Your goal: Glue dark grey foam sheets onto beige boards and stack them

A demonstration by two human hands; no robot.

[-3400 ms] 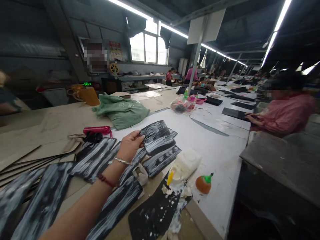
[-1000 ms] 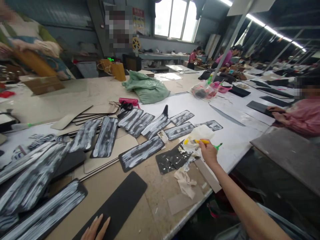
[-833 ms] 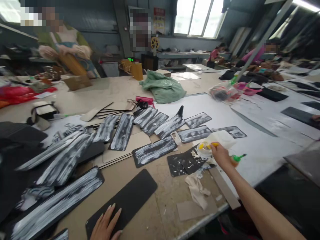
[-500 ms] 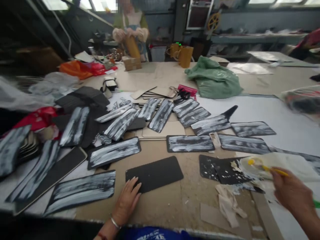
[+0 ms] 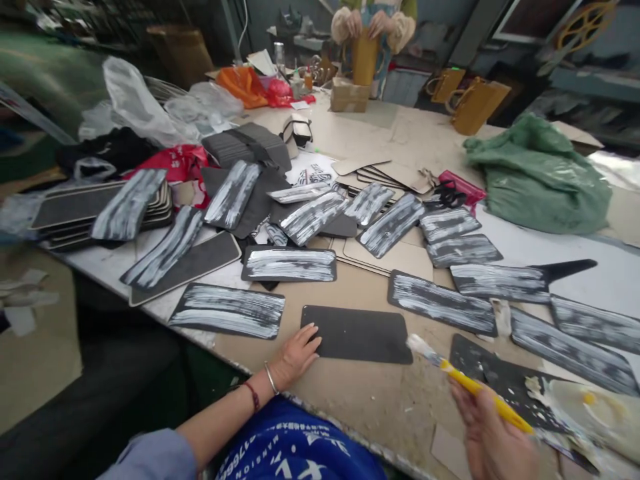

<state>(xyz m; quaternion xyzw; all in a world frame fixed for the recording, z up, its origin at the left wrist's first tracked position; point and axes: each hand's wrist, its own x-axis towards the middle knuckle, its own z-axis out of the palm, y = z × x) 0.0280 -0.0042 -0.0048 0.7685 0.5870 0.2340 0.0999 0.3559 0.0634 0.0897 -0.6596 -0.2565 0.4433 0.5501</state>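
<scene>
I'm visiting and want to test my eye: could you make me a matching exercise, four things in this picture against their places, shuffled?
Things
1. plain black rectangular panel
2. yellow-handled brush with white-coated bristles
3. crumpled green plastic sack
4. thin silver bangle

Places
A. gripped in the right hand
B. at the picture's upper right
C. around the left wrist
D. partly under the left hand

Pairs: 1-D, 2-A, 3-B, 4-C

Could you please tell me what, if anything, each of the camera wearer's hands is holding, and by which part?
The right hand holds the brush by its yellow handle. The left hand grips nothing; it rests at the left end of the plain black panel.
</scene>
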